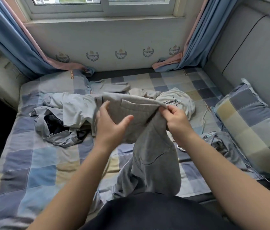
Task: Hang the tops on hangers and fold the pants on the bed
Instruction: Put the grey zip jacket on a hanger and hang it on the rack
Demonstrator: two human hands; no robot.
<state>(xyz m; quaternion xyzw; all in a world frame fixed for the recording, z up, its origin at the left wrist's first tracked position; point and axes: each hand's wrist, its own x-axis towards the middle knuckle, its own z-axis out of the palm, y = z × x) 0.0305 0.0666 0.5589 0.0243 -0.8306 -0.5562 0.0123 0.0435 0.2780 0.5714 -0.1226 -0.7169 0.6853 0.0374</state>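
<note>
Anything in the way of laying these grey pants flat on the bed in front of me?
Nothing visible on the near-left sheet. The grey pants, pinched by the right hand, hang beside it; the heap of tops lies farther back left.

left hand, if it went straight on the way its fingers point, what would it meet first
Most likely the grey pants: the open left hand points into the waist section that the right hand pinches up by the waistband. Depth is unclear, so its fingertips may already touch the cloth.

On the checked bed lie crumpled clothes, a white top, a pillow.
</note>
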